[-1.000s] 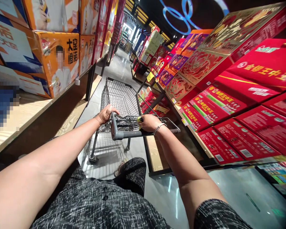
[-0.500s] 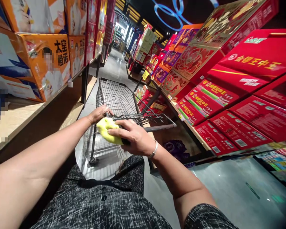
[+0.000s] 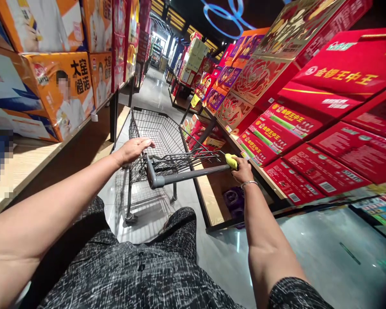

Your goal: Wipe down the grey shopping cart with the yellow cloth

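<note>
A dark wire shopping cart (image 3: 133, 171) stands before me, its grey handle (image 3: 196, 173) running across toward me. My right hand (image 3: 243, 171) is closed round a yellow cloth (image 3: 231, 161) and presses it against the right end of the handle. A bracelet circles that wrist. At the cart's left side, my left hand (image 3: 135, 150) lies over the upper edge of the basket near the handle's left corner, palm down with fingers stretched forward. Whether its fingertips touch the wire is hard to make out.
Orange cartons (image 3: 61, 94) are stacked on a wooden shelf (image 3: 28, 165) to the left. Red boxes (image 3: 337, 73) fill a tilted-looking display on the right, close to the cart. A tiled aisle (image 3: 157, 86) runs ahead between the displays.
My right hand has slid the yellow cloth from the handle's left end to its right end, baring the grey bar. My left hand has loosened, its fingers now stretched out.
</note>
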`<state>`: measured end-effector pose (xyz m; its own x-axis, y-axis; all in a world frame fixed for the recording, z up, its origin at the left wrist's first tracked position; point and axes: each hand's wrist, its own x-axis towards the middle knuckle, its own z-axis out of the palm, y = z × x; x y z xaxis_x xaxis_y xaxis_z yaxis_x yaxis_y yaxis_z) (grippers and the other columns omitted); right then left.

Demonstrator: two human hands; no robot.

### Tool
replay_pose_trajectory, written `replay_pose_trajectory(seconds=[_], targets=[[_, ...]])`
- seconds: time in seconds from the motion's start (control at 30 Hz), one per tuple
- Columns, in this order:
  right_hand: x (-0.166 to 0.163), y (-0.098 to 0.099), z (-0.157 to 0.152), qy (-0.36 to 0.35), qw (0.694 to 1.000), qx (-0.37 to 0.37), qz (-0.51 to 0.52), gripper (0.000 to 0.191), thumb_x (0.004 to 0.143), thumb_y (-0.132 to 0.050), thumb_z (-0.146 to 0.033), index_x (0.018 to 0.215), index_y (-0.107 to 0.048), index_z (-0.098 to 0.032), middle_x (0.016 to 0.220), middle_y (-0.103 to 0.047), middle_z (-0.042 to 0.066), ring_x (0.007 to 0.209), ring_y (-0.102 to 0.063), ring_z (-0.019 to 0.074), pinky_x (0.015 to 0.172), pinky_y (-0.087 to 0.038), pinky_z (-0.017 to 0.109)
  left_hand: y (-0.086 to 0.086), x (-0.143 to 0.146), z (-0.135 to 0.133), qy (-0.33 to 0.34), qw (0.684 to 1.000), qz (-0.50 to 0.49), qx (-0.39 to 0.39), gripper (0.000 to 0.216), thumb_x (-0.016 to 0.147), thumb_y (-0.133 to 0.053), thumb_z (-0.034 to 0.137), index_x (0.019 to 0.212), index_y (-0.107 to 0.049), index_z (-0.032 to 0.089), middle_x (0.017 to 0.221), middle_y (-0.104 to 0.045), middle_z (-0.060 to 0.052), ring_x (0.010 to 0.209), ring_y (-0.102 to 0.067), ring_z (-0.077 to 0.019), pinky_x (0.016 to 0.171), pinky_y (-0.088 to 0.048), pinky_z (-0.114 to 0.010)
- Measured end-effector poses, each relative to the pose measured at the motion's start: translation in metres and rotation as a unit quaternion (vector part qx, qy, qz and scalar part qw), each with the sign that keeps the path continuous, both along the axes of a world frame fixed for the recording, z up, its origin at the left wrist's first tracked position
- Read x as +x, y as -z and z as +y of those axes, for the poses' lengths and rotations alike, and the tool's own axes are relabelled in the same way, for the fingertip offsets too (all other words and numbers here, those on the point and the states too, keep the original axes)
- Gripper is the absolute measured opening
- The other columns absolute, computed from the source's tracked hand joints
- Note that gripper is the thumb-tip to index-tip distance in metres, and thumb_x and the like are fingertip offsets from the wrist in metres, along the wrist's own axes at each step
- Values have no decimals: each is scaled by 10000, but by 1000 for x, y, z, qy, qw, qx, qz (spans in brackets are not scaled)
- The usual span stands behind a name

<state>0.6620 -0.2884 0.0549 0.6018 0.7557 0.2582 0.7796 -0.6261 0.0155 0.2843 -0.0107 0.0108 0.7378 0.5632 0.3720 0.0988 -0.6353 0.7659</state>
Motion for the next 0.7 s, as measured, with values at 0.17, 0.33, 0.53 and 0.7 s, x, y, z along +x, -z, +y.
replay_pose_trajectory(seconds=[0.17,0.33,0.53,0.7], targets=[[-67,0,21,8,999,-28,-31,554,791,-543,-141,1332,-551,-258,1301,-506,113,1020,-537,251,805,-485,324,-47,0,-83,68,980,83,168,522,939,-364,583,1224,-612,222,1217,-654,-71,1151,-571,-274,999,-444,-431],[-180,-15,26,-206,975,-60,-52,581,808,-582,-141,1365,-506,-288,1218,-546,112,1014,-532,241,770,-494,307,-40,5,-145,9,929,189,319,602,910,-430,647,1254,-589,178,1101,-668,-160,1019,-616,-335,867,-484,-453],[-173,-33,33,-322,941,-100,6,555,812,-686,-232,1342,-542,-312,1201,-579,61,1039,-548,202,885,-458,307,-29,-8,-133,-13,883,291,367,400,904,-551,574,962,-619,184,785,-674,-94,710,-654,-282,593,-477,-381],[-76,-45,32,-149,965,-215,17,551,697,-785,-252,1223,-635,-323,1143,-624,43,960,-590,214,766,-424,271,-30,-28,-108,5,900,275,338,325,884,-574,550,878,-591,225,793,-678,-51,728,-650,-260,597,-465,-349]])
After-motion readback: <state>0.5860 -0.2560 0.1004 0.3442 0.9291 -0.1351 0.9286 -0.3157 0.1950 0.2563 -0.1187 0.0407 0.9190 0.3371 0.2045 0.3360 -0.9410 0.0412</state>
